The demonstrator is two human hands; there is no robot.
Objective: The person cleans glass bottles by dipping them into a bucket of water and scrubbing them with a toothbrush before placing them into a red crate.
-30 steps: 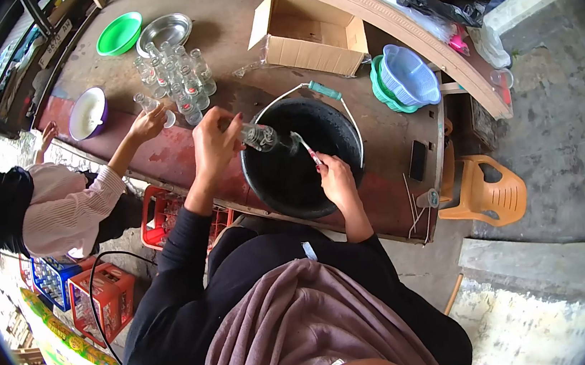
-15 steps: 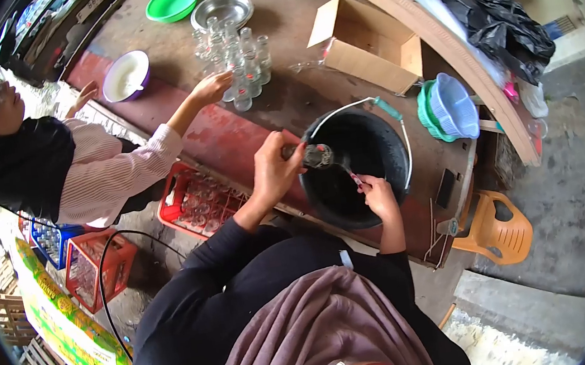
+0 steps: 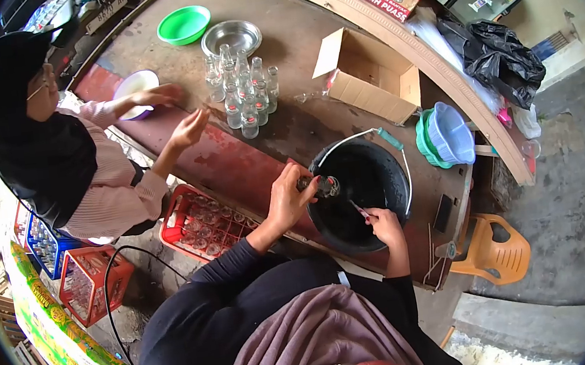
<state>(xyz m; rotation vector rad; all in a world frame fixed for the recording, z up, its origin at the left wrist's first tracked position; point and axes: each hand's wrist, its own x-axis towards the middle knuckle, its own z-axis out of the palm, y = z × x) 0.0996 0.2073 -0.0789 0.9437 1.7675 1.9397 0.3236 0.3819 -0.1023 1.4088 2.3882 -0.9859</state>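
My left hand (image 3: 285, 196) is wrapped round a clear glass bottle (image 3: 328, 187), held tilted over the left side of a black bucket (image 3: 338, 231). Fingers of my right hand (image 3: 385, 226) pinch a slim brush (image 3: 360, 209) with a pinkish handle, above the bucket's right part. The brush tip lies apart from the bottle; its bristles are too small to make out. Dark liquid seems to fill the bucket, whose wire handle (image 3: 406, 169) has a teal grip. Several glass bottles (image 3: 247, 101) stand grouped on the table beyond.
At left, a co-worker (image 3: 102, 161) holds both hands over the table edge by a white-and-purple bowl (image 3: 140, 81). Around are a green basin (image 3: 182, 26), metal bowl (image 3: 254, 37), cardboard box (image 3: 369, 94), plastic baskets (image 3: 454, 128), red bottle crate (image 3: 175, 228) and orange chair (image 3: 495, 249).
The brush has come away from the bottle's mouth. The co-worker's hand has left the grouped bottles and drawn back left. The whole view has shifted slightly.
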